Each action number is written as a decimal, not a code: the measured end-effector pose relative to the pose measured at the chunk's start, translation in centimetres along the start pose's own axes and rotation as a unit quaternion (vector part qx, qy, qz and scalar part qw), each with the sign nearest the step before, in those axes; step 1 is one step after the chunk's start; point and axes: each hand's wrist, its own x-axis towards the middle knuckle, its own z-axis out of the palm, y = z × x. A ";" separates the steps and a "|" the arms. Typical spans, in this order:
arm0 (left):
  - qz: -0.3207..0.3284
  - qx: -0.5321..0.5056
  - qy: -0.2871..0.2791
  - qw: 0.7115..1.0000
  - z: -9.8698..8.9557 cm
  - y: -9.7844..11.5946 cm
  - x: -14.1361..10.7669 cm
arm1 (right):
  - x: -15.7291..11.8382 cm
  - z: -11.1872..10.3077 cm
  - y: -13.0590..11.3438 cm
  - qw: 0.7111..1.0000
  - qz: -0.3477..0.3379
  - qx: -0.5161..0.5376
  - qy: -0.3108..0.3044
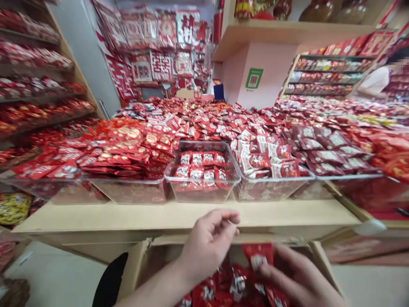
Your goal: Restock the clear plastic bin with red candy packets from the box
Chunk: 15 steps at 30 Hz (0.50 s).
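Observation:
My left hand (207, 243) hangs over an open cardboard box (140, 264), its fingers curled together and nothing visible in them. My right hand (297, 277) is at the lower right, with its fingers on a red foil packet (257, 256) that stands up from the box. Many more red packets (217, 290) fill the box, partly hidden by both hands. Just beyond my hands runs the front edge of a pale wooden shelf (179, 215), which carries clear plastic bins.
A clear bin (202, 196) of red packets stands among others on the shelf, with heaps of packets behind. Shelves of red goods line the left and far right. A pink pillar (258, 74) bears a green QR sign. A person in a white sleeve (373, 81) stands at the right.

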 end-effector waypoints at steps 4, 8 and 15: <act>-0.077 -0.135 -0.059 0.986 -0.1 0.6 0.5 | 1.7 0.7 -2.7 0.987 -0.010 0.159 0.004; -0.091 -0.115 -0.043 0.988 -0.6 0.6 0.7 | 3.7 2.2 -2.7 0.987 -0.045 0.157 -0.003; -0.078 -0.096 0.041 0.991 -1.2 0.4 0.7 | 4.4 4.2 -2.0 0.981 -0.064 0.179 0.044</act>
